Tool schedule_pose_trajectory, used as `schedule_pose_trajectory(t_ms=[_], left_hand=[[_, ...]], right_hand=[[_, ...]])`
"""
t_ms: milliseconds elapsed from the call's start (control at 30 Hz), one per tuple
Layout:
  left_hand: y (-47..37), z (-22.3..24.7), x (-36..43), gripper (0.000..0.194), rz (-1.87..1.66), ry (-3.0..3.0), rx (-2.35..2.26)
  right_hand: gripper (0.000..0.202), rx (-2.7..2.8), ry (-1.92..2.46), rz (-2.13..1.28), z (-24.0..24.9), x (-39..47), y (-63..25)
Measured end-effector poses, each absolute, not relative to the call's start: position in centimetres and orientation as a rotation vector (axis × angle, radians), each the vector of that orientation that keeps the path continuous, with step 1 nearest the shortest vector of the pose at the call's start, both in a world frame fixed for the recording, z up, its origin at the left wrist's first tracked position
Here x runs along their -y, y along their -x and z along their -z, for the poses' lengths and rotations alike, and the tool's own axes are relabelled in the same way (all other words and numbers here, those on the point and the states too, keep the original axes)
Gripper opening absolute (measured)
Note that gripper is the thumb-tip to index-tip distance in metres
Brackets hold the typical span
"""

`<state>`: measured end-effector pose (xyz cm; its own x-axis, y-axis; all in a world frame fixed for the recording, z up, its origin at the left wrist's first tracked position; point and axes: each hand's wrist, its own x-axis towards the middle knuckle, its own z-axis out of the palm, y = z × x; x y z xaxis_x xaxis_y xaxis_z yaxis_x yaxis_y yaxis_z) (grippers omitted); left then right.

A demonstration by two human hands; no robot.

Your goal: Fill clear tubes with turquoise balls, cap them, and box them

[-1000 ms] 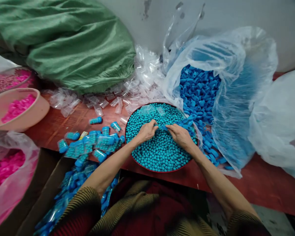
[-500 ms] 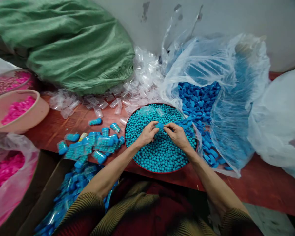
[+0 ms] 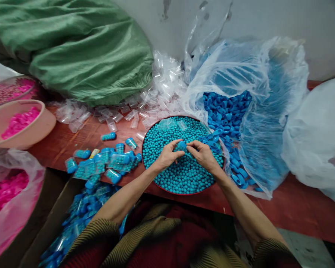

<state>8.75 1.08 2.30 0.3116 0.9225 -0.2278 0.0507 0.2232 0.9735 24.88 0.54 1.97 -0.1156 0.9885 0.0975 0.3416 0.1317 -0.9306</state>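
Observation:
A red-rimmed round tub full of small teal balls [image 3: 184, 178] sits on the red table. Over its middle, my left hand [image 3: 169, 153] grips a small container with a blue cap [image 3: 181, 145] between thumb and fingers. My right hand [image 3: 202, 153] is closed, its thumb and fingertips pinched against the right side of that same container. Clear empty tubes [image 3: 166, 124] lie on the balls at the back of the tub. Blue caps [image 3: 213, 138] rest at its right edge.
Filled blue-capped tubes [image 3: 120, 160] are heaped on the table [image 3: 296, 208] at left, more below its edge. Clear tubes [image 3: 167, 89] and a green sack [image 3: 95, 56] stand behind. Right is a plastic bag of blue pieces [image 3: 226, 108]; far left, a pink bowl [image 3: 44, 123].
My left fingers have shifted slightly around the blue-capped container, with the thumb now stretched below it. My right hand stays pinched at its side. The view has moved a little.

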Motion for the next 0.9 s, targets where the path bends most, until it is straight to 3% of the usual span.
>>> schedule_pose_trajectory(t_ms=[533, 900], left_hand=[[-8.2, -2.3, -0.2, 0.072, -0.756, -1.239, -1.022], [-8.7, -2.9, 0.4, 0.041, -0.847, -1.41, -1.038]], right_hand=[[0.022, 1.426, 1.391, -1.138, -2.5, 1.1, -24.2], [0.019, 1.743, 1.238, -1.194, -3.3, 0.5, -26.0]])
